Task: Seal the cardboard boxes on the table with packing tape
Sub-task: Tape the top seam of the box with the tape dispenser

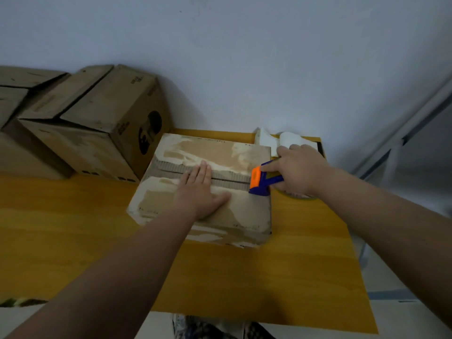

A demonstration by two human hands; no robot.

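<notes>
box: your cardboard box [210, 148] sat mid-table [73, 228], flaps down, contents hidden
seam [168, 171]: ran left to right across the top; looked untaped, hard to tell in the blur
left hand [199, 194]: flat, fingers spread, you pressed the flaps across the seam
right hand [299, 170]: you gripped the tape dispenser [260, 181] at the seam's right end
next: likely a pull leftward along the seam
other boxes [97, 113]: stacked rear left, flaps loose, insides not visible

Scuffed cardboard box [244, 211] lies flat on the worktop [73, 228], flaps closed (seam running nine to three o'clock); blue-orange tape dispenser [260, 181] at its three-o'clock end.
</notes>
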